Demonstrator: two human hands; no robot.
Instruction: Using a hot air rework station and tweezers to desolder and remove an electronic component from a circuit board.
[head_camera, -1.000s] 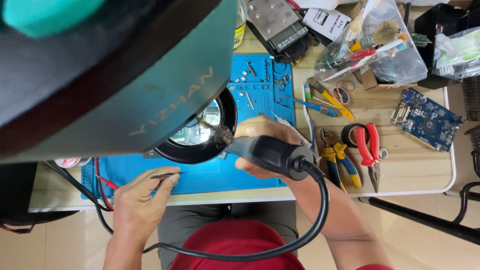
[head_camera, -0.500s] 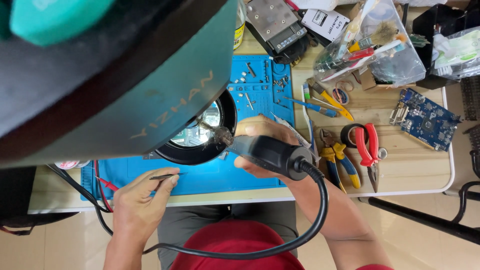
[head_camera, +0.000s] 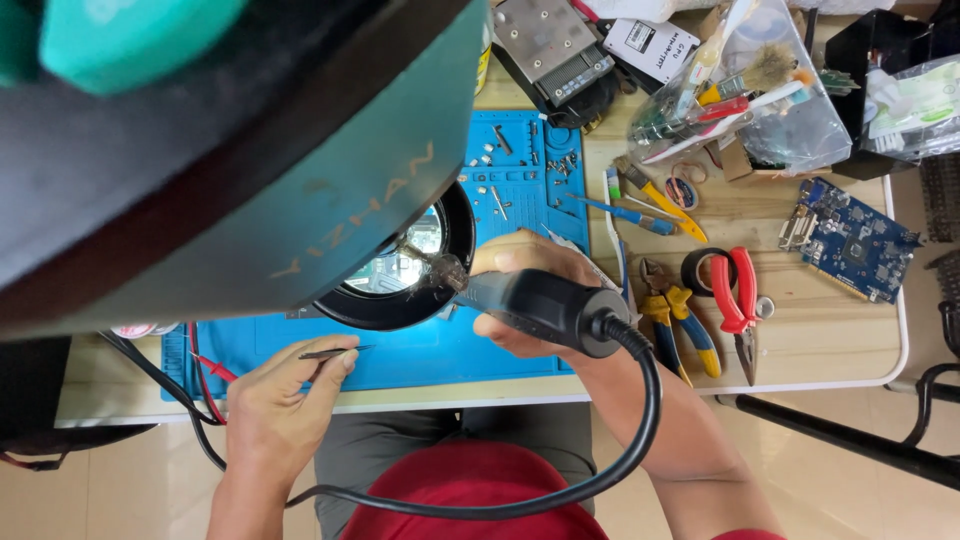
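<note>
- Right hand (head_camera: 525, 290) wrapped around the black hot-air handle (head_camera: 540, 303), fingers closed on its barrel, nozzle end poking under the round magnifier lens (head_camera: 400, 262).
- Left hand (head_camera: 280, 405) at the near edge of the blue work mat (head_camera: 440, 350), thumb and forefinger pinched together on thin dark tweezers (head_camera: 330, 352), tips aimed toward the lens.
- Handle likely rigid and moderately light, but dragged by the thick black cable (head_camera: 560, 480) looping from its rear down past the mat's near edge; best gripped mid-barrel, well back from the metal tip, probably hot.
- Tweezers likely springy, slim and easy to twist; best held at mid-length with light pressure.
- Whatever sits under the lens too hidden to make out.
- Right of the mat: red-handled pliers (head_camera: 735, 300), yellow-and-blue pliers (head_camera: 680, 325), a blue circuit board (head_camera: 850, 240) farther right.
- Small screws (head_camera: 495, 185) scattered on the mat's far part.
</note>
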